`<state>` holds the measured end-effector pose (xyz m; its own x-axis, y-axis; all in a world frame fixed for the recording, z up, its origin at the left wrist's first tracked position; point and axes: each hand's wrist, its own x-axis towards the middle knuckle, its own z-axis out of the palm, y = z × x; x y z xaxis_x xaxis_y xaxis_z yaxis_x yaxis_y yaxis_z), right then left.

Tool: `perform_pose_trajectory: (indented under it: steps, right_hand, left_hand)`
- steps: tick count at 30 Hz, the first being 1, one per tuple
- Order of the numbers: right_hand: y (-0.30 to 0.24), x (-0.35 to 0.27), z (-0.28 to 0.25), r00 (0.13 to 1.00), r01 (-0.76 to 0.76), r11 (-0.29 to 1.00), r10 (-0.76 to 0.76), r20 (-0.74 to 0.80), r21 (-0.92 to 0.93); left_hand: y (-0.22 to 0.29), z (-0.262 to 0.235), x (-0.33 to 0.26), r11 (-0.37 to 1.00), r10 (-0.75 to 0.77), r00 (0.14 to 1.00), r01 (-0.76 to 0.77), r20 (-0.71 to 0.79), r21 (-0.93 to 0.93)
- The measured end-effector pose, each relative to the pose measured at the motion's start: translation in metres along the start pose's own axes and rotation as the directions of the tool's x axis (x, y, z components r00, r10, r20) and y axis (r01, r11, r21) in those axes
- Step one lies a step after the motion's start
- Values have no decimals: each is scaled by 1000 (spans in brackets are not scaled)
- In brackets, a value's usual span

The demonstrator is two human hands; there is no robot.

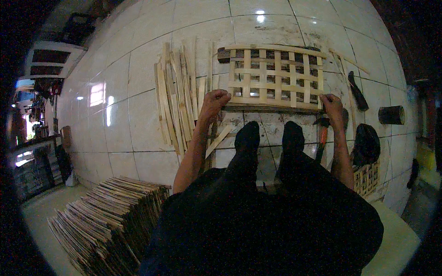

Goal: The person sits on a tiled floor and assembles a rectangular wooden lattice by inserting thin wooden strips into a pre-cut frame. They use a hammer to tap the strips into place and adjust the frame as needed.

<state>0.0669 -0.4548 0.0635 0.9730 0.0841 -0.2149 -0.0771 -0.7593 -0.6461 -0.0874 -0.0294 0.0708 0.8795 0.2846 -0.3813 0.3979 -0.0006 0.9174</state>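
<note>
We sit on a glossy floor of large pale tiles (138, 106), with lamp glare (260, 14) at twelve o'clock. At nine o'clock daylight (27, 131) enters past dark shelves (48, 62).

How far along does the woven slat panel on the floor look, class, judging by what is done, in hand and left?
Done: the lattice panel already has crossing slats woven across its whole width. In hand: the left hand and right hand grip its near edge at both corners. Left: loose slats lie beside it, and a big stack of strips waits unused.
</note>
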Motion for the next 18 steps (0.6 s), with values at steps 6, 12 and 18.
perform_pose_trajectory:
  steps: [6,12,18]
  right_hand:
    - [4,2,4,999,-12,1000,11,-35,-12]
    - [2,1,4,999,-17,1000,16,-40,-25]
    - [13,3,5,996,5,1000,-7,-86,-30]
  left_hand:
    - [-9,-6,6,991,104,994,-107,37,75]
    - [-20,-9,11,981,142,989,-145,31,128]
    - [-30,-9,17,988,112,993,-114,24,101]
